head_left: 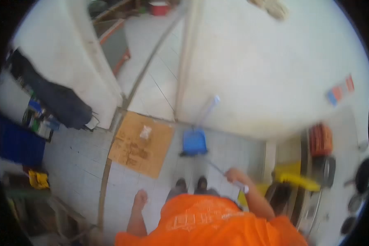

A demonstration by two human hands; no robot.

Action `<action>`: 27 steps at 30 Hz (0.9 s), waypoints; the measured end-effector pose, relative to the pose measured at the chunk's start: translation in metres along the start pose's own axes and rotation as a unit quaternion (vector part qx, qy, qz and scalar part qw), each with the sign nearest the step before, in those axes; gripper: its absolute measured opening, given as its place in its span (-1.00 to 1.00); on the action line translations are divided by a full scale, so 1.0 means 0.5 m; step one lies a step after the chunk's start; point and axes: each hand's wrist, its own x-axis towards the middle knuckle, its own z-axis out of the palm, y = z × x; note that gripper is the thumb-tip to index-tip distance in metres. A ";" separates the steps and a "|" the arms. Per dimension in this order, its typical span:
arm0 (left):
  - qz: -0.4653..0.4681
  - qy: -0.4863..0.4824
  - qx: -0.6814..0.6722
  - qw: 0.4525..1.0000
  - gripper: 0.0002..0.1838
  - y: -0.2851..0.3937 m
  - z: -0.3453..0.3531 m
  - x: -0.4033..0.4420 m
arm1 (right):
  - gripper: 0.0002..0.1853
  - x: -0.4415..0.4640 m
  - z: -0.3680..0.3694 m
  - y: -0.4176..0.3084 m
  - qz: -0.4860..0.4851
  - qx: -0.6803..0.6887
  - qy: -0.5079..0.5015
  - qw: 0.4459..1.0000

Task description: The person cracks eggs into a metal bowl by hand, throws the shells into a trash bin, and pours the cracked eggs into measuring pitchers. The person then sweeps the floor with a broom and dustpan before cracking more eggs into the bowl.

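Observation:
My right hand (pixel 233 176) is closed around the thin handle of a broom (pixel 216 167), whose end sticks out behind my hand. The handle slants down toward a dark, blurred strip at the front edge of a blue dustpan (pixel 194 141). That dustpan is on the tiled floor, its long pale handle rising toward the white wall. My left hand (pixel 140 199) hangs low with curled fingers, and nothing shows in it. Near it a flat cardboard sheet (pixel 160 141) with dark stains lies on the floor, a small white crumpled piece (pixel 145 132) on top.
A doorway (pixel 156 82) opens ahead, with a partly open door at its left. Dark cloth (pixel 55 98) and a blue bin-like object (pixel 18 143) are at left. Yellow items (pixel 297 180), a red-brown basket (pixel 320 139) and hanging pans (pixel 363 174) line the right side.

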 end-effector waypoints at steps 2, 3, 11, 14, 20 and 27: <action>-0.055 0.113 -0.030 0.992 -0.56 -0.006 0.014 -0.030 | -0.69 -0.017 -0.121 -0.045 0.055 -0.006 -0.123 0.991; -0.037 0.116 -0.060 0.991 -0.56 -0.009 0.017 -0.043 | -0.70 -0.036 -0.159 -0.057 0.037 0.005 -0.121 0.992; -0.025 0.211 -0.140 0.967 -0.58 -0.172 -0.008 -0.132 | -0.77 0.074 -0.186 -0.060 -0.017 0.016 -0.104 0.994; -0.084 0.230 -0.129 0.961 -0.63 -0.208 0.008 -0.165 | -0.76 0.102 -0.194 -0.072 -0.030 -0.044 -0.031 0.998; 0.117 0.235 0.268 0.927 -0.71 -0.366 -0.058 -0.155 | -0.56 0.049 -0.215 -0.051 0.033 -0.083 -0.024 0.996; -0.069 0.195 -0.211 0.955 -0.66 -0.188 -0.021 -0.179 | -0.73 0.002 -0.351 -0.175 0.219 0.162 -0.102 0.957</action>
